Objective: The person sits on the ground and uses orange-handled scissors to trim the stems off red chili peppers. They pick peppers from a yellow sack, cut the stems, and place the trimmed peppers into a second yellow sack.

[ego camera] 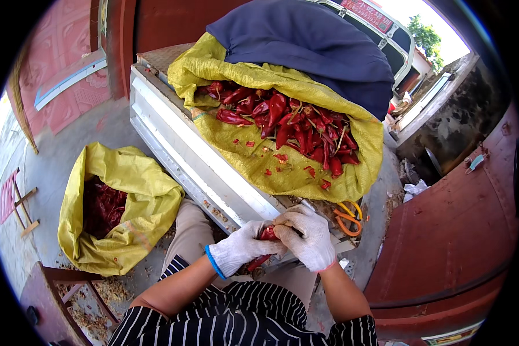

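Both hands wear white knit gloves and meet in front of my lap. My left hand is closed around dried red chili peppers; one more red end shows below its palm. My right hand has its thumb and fingertips at the upper end of the same pepper; what lies between those fingertips is hidden. Just beyond the hands, a heap of red chili peppers spills from the mouth of a large yellow woven sack. Broken red bits are scattered on the sack's front flap.
The large sack lies on a metal truck bed, partly under dark blue cloth. Orange-handled scissors lie right of my hands. A second yellow sack of darker peppers stands at left, near a wooden stool. A red metal door is at right.
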Available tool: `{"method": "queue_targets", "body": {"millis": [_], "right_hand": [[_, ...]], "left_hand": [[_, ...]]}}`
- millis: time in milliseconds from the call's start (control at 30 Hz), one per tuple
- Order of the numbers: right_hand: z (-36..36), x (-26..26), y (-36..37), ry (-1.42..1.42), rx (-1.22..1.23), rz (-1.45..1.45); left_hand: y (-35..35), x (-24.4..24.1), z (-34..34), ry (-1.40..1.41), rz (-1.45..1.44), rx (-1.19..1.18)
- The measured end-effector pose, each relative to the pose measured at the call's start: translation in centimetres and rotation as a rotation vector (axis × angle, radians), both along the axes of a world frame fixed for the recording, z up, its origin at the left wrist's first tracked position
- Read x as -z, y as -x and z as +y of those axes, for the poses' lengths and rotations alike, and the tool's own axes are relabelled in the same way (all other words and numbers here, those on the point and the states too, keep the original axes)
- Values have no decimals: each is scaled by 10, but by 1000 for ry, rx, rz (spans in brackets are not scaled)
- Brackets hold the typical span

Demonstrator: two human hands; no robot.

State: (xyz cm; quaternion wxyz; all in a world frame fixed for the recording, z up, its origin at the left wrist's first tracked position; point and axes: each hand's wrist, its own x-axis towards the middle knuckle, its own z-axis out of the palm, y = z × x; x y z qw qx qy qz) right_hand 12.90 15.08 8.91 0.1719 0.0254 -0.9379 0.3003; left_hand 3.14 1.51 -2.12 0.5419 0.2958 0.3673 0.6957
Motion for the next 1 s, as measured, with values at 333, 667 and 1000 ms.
{"method": "queue_targets", "body": {"millis": [333,667,1000], "right_hand": [[-7,22,-14,743,278,-149],[11,53,-20,1569,158,-310],[49,-16,-21,-23,534,-78]], "left_hand": [[-7,-24,-6,118,336,-117],[-4,-17,-13,-169,820,-293],[6,-19,-20,49,-250,-103]]}}
